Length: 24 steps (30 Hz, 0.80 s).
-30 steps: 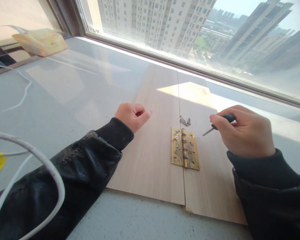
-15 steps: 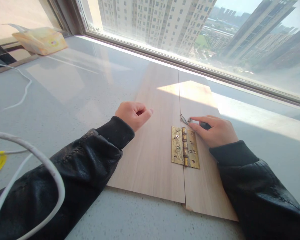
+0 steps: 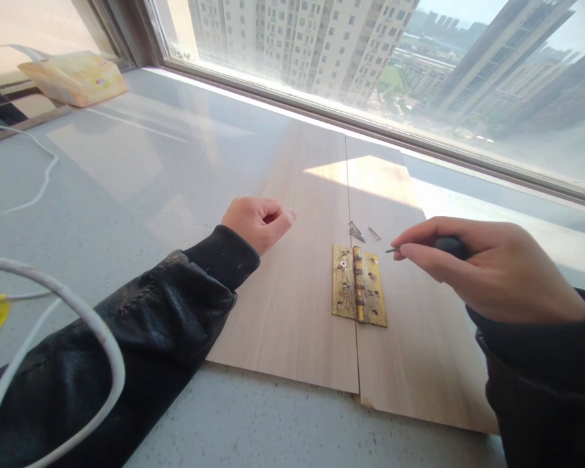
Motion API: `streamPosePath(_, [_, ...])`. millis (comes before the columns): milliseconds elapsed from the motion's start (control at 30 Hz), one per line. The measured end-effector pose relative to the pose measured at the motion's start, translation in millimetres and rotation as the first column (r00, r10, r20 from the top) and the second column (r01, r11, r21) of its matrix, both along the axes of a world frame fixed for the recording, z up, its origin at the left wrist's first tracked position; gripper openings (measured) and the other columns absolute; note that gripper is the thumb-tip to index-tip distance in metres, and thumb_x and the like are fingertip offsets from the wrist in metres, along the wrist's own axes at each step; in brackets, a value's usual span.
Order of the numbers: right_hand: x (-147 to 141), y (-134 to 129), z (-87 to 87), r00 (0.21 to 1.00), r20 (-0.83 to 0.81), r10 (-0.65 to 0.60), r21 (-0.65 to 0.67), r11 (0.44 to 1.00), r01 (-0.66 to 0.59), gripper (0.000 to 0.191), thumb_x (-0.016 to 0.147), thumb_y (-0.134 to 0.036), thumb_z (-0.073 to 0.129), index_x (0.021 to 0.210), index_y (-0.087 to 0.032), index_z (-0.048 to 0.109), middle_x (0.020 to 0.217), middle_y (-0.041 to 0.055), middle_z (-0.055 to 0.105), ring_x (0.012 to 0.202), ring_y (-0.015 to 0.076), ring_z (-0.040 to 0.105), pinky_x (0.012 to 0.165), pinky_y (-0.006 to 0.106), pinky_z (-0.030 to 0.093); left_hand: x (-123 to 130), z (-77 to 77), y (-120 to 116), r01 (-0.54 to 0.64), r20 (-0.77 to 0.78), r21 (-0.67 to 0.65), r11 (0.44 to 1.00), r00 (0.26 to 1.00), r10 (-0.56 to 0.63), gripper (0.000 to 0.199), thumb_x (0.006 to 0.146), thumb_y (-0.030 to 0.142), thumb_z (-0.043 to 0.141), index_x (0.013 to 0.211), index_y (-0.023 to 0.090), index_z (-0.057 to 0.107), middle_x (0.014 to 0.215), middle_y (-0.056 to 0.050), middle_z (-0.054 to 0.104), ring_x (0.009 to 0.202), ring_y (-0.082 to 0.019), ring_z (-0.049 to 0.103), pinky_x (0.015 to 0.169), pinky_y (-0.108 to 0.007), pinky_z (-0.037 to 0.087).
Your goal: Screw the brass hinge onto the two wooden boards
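Observation:
A brass hinge (image 3: 359, 286) lies open across the seam between two pale wooden boards. A bright cross-head screw (image 3: 344, 264) sits in its left leaf; the right leaf shows bare holes. Just beyond the hinge is a small heap of screws (image 3: 355, 232), with one loose screw (image 3: 374, 233) to its right. My right hand (image 3: 487, 263), to the right of the hinge, grips a dark-handled screwdriver (image 3: 451, 246). Past its fingertips pokes a thin metal tip, either the shaft or a screw. My left hand (image 3: 258, 224) rests closed in a fist on the left board (image 3: 292, 325).
The right board (image 3: 419, 377) lies against the left one on a speckled pale countertop (image 3: 234, 422). A white cable (image 3: 92, 318) with a yellow tag loops at the left. A yellow tissue pack (image 3: 75, 78) stands far left by the window (image 3: 292, 52).
My right hand has drawn back to the right and nearer, away from the screws. One screw now lies apart from the heap. My left fist stays put.

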State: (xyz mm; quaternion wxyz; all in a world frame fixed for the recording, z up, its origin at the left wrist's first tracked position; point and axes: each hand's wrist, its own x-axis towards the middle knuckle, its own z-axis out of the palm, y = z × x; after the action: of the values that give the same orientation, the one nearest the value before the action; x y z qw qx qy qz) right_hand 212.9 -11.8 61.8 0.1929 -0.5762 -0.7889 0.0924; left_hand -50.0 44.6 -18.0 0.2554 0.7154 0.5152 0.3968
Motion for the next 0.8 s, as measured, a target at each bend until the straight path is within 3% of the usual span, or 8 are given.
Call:
streamPosePath(100, [-14.5,-13.4,14.0,0.971,-0.084,0.224,-0.169,0.957,-0.235,0.013,0.081,-0.036,0.061,0.078,-0.029,0.071,0.074,-0.0036,0.073,0.062,0.0146,0.067,0.053,0.027,0.051,0.0,-0.3,0.1,-0.001,0.009,0.0,1.0,1.0,0.001,0.043,0.077,0.034,0.056,0.045,0.018,0.033,0.046,0.006,0.025,0.047,-0.007,0.026,0.048,-0.025,0.021])
streamPosePath(200, [-26.0,-19.4,9.5,0.95,-0.141,0.28,-0.362,0.878,-0.313,0.013,0.083,-0.031,0.059,0.08,-0.027,0.071,0.076,-0.0036,0.073,0.065,0.0131,0.067,0.055,0.024,0.053,0.7,0.5,-1.3,-0.011,0.017,-0.005,1.0,1.0,0.012,0.043,0.078,0.034,0.056,0.045,0.018,0.033,0.046,0.006,0.025,0.047,-0.007,0.026,0.048,-0.026,0.02])
streamPosePath(267, [-30.2,-19.4,2.1,0.946,-0.148,0.288,-0.421,0.847,-0.324,0.014,0.083,-0.029,0.058,0.081,-0.025,0.071,0.077,-0.0032,0.072,0.067,0.0122,0.067,0.056,0.023,0.052,1.0,1.1,-1.9,-0.008,0.016,-0.007,1.0,1.0,0.008,0.043,0.078,0.034,0.056,0.045,0.018,0.034,0.046,0.006,0.025,0.047,-0.007,0.026,0.048,-0.026,0.02])
streamPosePath(467, [-32.5,-13.6,-13.5,0.944,-0.119,0.308,-0.496,0.805,-0.325,0.015,0.084,-0.024,0.056,0.084,-0.023,0.07,0.078,-0.0028,0.072,0.069,0.0105,0.065,0.061,0.022,0.049,0.1,1.3,-0.9,-0.002,0.005,-0.014,1.0,1.0,0.003,0.042,0.077,0.034,0.056,0.045,0.017,0.034,0.046,0.006,0.025,0.047,-0.007,0.026,0.048,-0.026,0.021])
streamPosePath(800, [-29.4,-11.4,-18.9,0.911,-0.145,0.386,-0.477,0.779,-0.406,0.011,0.084,-0.026,0.058,0.079,-0.022,0.067,0.077,-0.0029,0.068,0.07,0.0091,0.061,0.068,0.022,0.047,-0.2,0.6,0.4,0.004,-0.011,-0.019,1.0,1.0,-0.004,0.042,0.077,0.035,0.055,0.045,0.017,0.036,0.045,0.005,0.026,0.047,-0.007,0.027,0.048,-0.025,0.022])
